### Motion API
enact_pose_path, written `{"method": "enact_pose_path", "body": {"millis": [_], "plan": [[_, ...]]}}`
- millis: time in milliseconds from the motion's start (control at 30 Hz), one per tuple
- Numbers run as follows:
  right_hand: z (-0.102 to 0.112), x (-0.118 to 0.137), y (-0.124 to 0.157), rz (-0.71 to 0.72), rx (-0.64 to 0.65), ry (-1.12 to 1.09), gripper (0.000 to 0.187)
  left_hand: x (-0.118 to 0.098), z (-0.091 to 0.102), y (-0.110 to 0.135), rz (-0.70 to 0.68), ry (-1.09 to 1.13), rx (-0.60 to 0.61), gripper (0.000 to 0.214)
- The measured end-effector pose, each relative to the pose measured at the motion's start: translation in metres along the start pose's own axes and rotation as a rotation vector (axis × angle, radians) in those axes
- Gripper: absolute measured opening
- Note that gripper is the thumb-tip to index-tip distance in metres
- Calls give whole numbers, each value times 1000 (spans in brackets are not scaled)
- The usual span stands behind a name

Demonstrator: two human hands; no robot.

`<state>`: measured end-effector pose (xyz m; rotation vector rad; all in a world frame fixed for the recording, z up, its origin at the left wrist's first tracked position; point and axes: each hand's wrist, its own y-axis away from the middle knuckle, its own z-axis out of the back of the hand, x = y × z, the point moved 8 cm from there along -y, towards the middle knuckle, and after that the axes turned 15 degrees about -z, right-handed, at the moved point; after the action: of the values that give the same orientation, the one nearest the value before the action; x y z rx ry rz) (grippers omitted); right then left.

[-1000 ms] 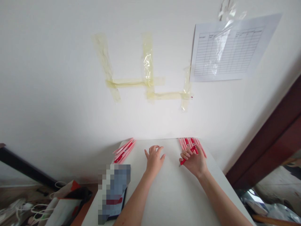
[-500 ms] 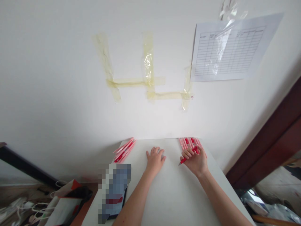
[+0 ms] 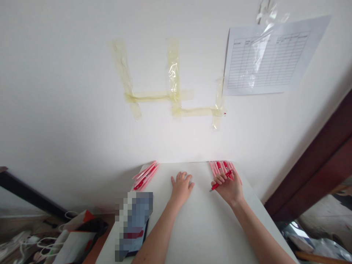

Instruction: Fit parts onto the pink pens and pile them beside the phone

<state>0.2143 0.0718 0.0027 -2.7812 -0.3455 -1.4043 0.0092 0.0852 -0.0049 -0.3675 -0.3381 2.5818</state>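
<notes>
A loose pile of pink pens (image 3: 145, 176) lies left of the left hand (image 3: 181, 187), which rests open and flat on the white table (image 3: 203, 227). The right hand (image 3: 230, 187) is curled around a red pen (image 3: 217, 186), its fingertips touching the row of pens (image 3: 223, 166) beyond; a firm mid-barrel grip seems wisest. Against a second ago, both hands sit nearly unchanged, the left fingers slightly less spread

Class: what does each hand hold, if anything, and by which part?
The right hand grips a red pen by its barrel, one end sticking out; the left hand lies flat on the table, holding nothing.
</notes>
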Motion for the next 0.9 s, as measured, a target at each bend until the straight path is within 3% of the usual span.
{"method": "enact_pose_path", "body": {"millis": [167, 333, 500, 600, 733, 833, 900], "plan": [[2, -3, -2, -26, 19, -27, 48, -1, 1, 0, 1, -1, 1, 36], [11, -9, -7, -48, -15, -9, 27, -1, 1, 0, -3, 8, 1, 36], [18, -13, -9, -21, -89, 94, 41, 0, -1, 0, -7, 6, 0, 36], [19, -12, -9, -14, -111, 106, 39, 0, -1, 0, -7, 1, 7, 36], [27, 0, -3, 66, -303, 228, 45, 0, -1, 0, -5, -14, 23, 36], [33, 13, 3, 138, -496, 510, 51, 0, -2, 0, 2, -25, 43, 37], [30, 21, 7, 215, -558, 709, 45, 0, -2, 0, 4, -32, 51, 37]]}}
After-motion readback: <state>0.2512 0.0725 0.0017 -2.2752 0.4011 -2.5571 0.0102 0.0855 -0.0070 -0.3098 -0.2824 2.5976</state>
